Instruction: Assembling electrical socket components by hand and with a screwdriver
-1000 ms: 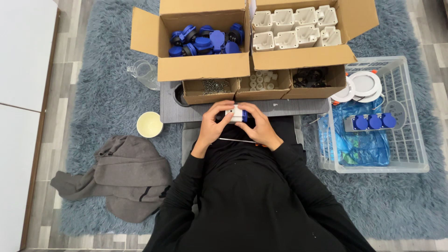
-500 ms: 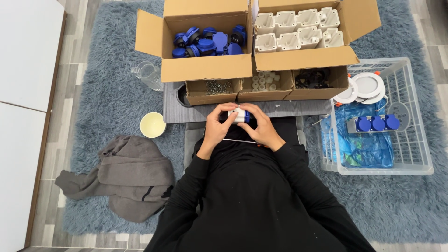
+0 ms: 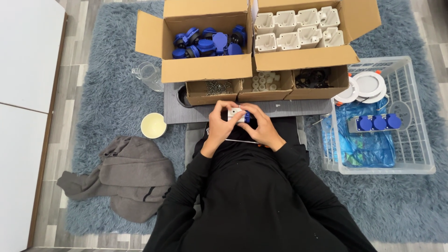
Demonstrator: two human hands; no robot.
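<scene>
Left hand (image 3: pixel 219 125) and right hand (image 3: pixel 261 129) both grasp a small white and blue socket part (image 3: pixel 238 115), held between them above the lap, just before the grey board (image 3: pixel 289 108). Open cardboard boxes (image 3: pixel 210 70) stand beyond; a cream cup (image 3: pixel 153 125) sits left.

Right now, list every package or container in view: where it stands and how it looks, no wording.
Left cardboard box: top centre, open, brown, holds blue parts.
Right cardboard box: beside it, open, brown, holds white housings.
Three small cardboard trays: in front of the boxes, hold screws, white bits, black rings.
Wire basket: right, white, holds a blue plastic bag.
Both hands, left hand and right hand, grip a small white-and-blue part.
</scene>
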